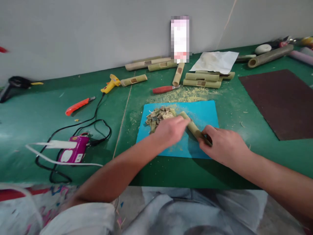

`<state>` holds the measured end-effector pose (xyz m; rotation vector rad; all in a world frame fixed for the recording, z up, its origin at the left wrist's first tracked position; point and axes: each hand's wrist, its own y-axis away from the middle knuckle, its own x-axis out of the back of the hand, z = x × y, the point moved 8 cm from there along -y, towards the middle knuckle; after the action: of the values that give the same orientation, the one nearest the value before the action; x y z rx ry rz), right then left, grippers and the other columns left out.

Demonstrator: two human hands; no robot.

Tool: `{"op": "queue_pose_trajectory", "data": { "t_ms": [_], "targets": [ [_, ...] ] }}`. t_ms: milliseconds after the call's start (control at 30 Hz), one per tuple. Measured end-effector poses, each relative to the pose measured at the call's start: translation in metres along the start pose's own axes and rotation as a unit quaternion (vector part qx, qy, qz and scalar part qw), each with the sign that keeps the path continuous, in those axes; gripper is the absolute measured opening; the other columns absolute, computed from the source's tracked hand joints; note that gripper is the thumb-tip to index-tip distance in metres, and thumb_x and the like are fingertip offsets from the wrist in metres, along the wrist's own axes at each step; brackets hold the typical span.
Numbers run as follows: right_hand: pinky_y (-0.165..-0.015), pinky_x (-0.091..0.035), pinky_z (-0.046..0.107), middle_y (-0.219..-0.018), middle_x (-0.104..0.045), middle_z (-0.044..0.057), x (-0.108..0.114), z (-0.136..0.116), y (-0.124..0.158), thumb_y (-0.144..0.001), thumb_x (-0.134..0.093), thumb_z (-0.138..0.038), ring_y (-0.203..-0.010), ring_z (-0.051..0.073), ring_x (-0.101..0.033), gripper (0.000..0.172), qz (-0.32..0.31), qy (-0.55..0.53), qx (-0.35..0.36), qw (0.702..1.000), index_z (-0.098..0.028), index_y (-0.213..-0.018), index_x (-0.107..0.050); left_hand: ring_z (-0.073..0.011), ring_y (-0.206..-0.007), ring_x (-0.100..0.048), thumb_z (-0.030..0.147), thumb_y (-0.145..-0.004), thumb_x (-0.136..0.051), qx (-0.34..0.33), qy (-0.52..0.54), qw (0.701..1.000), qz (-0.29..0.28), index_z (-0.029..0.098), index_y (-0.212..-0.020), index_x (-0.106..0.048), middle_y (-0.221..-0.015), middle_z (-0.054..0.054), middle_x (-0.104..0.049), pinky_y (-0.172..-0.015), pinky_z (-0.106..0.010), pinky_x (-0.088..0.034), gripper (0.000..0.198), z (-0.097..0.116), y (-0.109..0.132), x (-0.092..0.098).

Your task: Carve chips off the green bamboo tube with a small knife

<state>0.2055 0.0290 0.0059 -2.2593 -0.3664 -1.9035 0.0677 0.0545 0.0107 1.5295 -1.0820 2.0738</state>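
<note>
A pale green bamboo tube (192,127) lies slanted over the blue sheet (206,112). My right hand (223,143) is closed round its near end, thumb and fingers wrapped on it. My left hand (172,130) is curled, with its fingertips against the tube's upper part. Whatever those fingers pinch, if anything, is hidden and slightly blurred. Beside and partly behind my left hand sits a heap of bamboo chips (156,117) on the sheet. Fine shavings are scattered around the tube.
A red-handled knife (163,89) and several cut bamboo tubes (202,83) lie behind the sheet. To the left are an orange cutter (77,106), a yellow glue gun (110,84) and a purple power strip (76,148) with loose cords. A dark brown board (281,104) lies right.
</note>
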Motion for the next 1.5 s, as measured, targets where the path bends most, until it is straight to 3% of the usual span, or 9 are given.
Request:
{"op": "queue_pose_trajectory", "data": {
  "t_ms": [100, 233, 367, 533, 667, 800, 967, 1100, 1500],
  "targets": [
    [-0.051, -0.018, 0.031, -0.069, -0.069, 0.006, 0.001, 0.000, 0.000, -0.087, -0.050, -0.036, -0.053, 0.018, -0.056, 0.021, 0.008, 0.001, 0.001, 1.000, -0.020, -0.085, -0.063, -0.0176, -0.070, -0.064, 0.023, -0.105, -0.033, 0.047, -0.050, 0.998, 0.012, 0.011, -0.115, -0.068, -0.079, -0.008, -0.068, -0.062, -0.027, -0.050, 0.038, -0.013, -0.001, 0.003],
    [-0.051, -0.017, 0.032, -0.068, -0.069, 0.005, -0.002, 0.000, -0.001, -0.087, -0.050, -0.037, -0.053, 0.018, -0.056, 0.021, -0.006, 0.001, 0.003, 1.000, -0.020, -0.084, -0.063, -0.0168, -0.073, -0.065, 0.022, -0.104, -0.032, -0.004, -0.011, 1.000, -0.018, 0.014, -0.120, -0.066, -0.081, -0.007, -0.068, -0.063, -0.026, -0.051, 0.038, -0.004, -0.001, -0.002],
    [-0.051, -0.018, 0.031, -0.068, -0.068, 0.005, -0.001, 0.001, -0.001, -0.087, -0.052, -0.037, -0.054, 0.018, -0.055, 0.021, -0.002, -0.004, -0.005, 1.000, -0.019, -0.085, -0.062, -0.0172, -0.071, -0.065, 0.026, -0.105, -0.034, 0.047, -0.032, 0.998, 0.022, 0.013, -0.114, -0.070, -0.080, -0.007, -0.068, -0.061, -0.027, -0.050, 0.039, -0.012, -0.001, 0.003],
    [-0.051, -0.019, 0.031, -0.069, -0.068, 0.005, -0.002, 0.001, -0.001, -0.088, -0.050, -0.037, -0.054, 0.018, -0.056, 0.022, -0.015, -0.004, -0.005, 1.000, -0.019, -0.085, -0.062, -0.0176, -0.075, -0.067, 0.023, -0.104, -0.034, -0.002, 0.012, 1.000, -0.007, 0.014, -0.119, -0.068, -0.085, -0.007, -0.070, -0.063, -0.027, -0.051, 0.038, -0.004, -0.001, -0.003],
    [-0.051, -0.020, 0.031, -0.069, -0.069, 0.004, -0.001, 0.002, -0.001, -0.087, -0.050, -0.037, -0.055, 0.018, -0.056, 0.021, -0.014, -0.002, -0.013, 1.000, -0.020, -0.087, -0.063, -0.0179, -0.073, -0.066, 0.027, -0.105, -0.038, 0.062, -0.022, 0.998, 0.020, 0.013, -0.115, -0.070, -0.082, -0.008, -0.069, -0.063, -0.028, -0.051, 0.036, -0.018, -0.001, 0.002],
    [-0.051, -0.019, 0.032, -0.070, -0.069, 0.005, -0.001, 0.001, 0.000, -0.088, -0.050, -0.036, -0.055, 0.018, -0.056, 0.021, -0.014, 0.000, -0.007, 1.000, -0.020, -0.086, -0.063, -0.0168, -0.074, -0.065, 0.023, -0.105, -0.034, 0.000, 0.002, 1.000, -0.008, 0.013, -0.119, -0.068, -0.082, -0.007, -0.068, -0.064, -0.027, -0.051, 0.038, -0.009, -0.002, -0.003],
    [-0.051, -0.018, 0.032, -0.070, -0.070, 0.006, -0.001, 0.002, -0.001, -0.087, -0.051, -0.037, -0.055, 0.019, -0.058, 0.022, -0.017, 0.005, -0.015, 1.000, -0.020, -0.086, -0.063, -0.0161, -0.071, -0.065, 0.026, -0.105, -0.036, 0.050, -0.032, 0.998, 0.028, 0.012, -0.115, -0.069, -0.081, -0.008, -0.069, -0.063, -0.025, -0.051, 0.037, -0.018, -0.001, 0.004],
    [-0.052, -0.018, 0.031, -0.070, -0.070, 0.005, -0.002, 0.001, -0.001, -0.088, -0.050, -0.037, -0.056, 0.018, -0.058, 0.023, -0.028, 0.007, -0.013, 1.000, -0.019, -0.086, -0.064, -0.0162, -0.077, -0.067, 0.023, -0.105, -0.035, -0.002, 0.021, 1.000, -0.011, 0.014, -0.120, -0.067, -0.086, -0.007, -0.070, -0.066, -0.025, -0.053, 0.037, -0.003, 0.000, -0.003],
    [-0.051, -0.017, 0.032, -0.070, -0.071, 0.006, 0.001, -0.001, 0.000, -0.090, -0.046, -0.036, -0.053, 0.018, -0.055, 0.026, 0.016, 0.029, 0.003, 0.999, -0.019, -0.085, -0.065, -0.0165, -0.074, -0.067, 0.025, -0.105, -0.041, 0.048, -0.037, 0.997, 0.056, 0.013, -0.113, -0.071, -0.083, -0.008, -0.071, -0.065, -0.026, -0.052, 0.034, -0.029, -0.001, 0.009]
  ]
}}
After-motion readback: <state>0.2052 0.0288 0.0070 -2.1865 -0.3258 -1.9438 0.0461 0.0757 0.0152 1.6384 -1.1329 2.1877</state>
